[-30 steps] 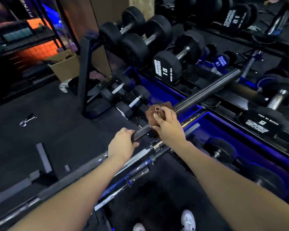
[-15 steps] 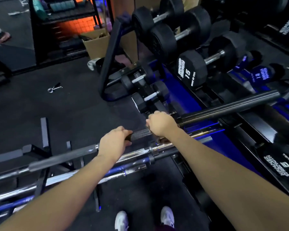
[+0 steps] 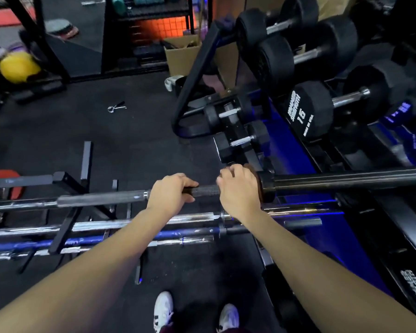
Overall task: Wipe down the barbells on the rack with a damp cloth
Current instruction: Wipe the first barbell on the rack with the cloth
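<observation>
A dark barbell (image 3: 99,200) runs level across the view, its thick black sleeve (image 3: 346,180) reaching to the right edge. My left hand (image 3: 169,197) grips the knurled shaft. Just to its right, my right hand (image 3: 239,191) is wrapped round the shaft next to the sleeve collar, holding a brown cloth (image 3: 255,170) of which only an edge shows past the knuckles. Below lie several more barbells (image 3: 130,223) on a low black rack (image 3: 67,219), chrome and blue ones side by side.
A dumbbell rack (image 3: 305,111) with black dumbbells fills the right side, lit blue underneath. A spring collar clip (image 3: 115,107) lies on the dark floor. A cardboard box (image 3: 181,56) stands at the back. A red plate (image 3: 3,179) sits at the left. My white shoes (image 3: 162,311) are below.
The barbell has swung from slanting to level across the view. My right hand has turned over the shaft, hiding most of the brown cloth. The camera has tilted toward the floor rack.
</observation>
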